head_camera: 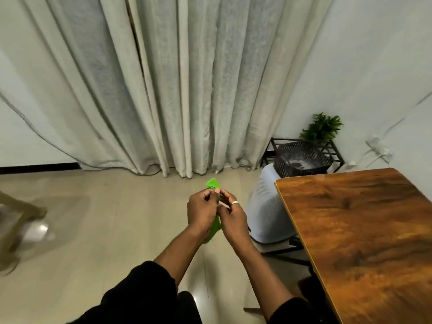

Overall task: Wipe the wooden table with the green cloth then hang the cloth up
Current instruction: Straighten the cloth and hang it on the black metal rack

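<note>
Pale curtains hang across the wall ahead of me and reach down to the shiny beige floor. To my right the wooden worktop fills the lower corner of my view, its glossy surface bare where I can see it. Past its far edge a black wire basket sits on a black metal rack, with a small green plant just behind it. A rounded white object stands on the floor between me and the worktop. My 2 arms, in dark sleeves, reach out over the floor, well clear of the worktop. My left hand and my right hand are pressed close together, both closed around the green cloth. The cloth is bunched between them, 1 end poking up above my fingers, the other hanging below my palms. A ring shows on my right hand.
</note>
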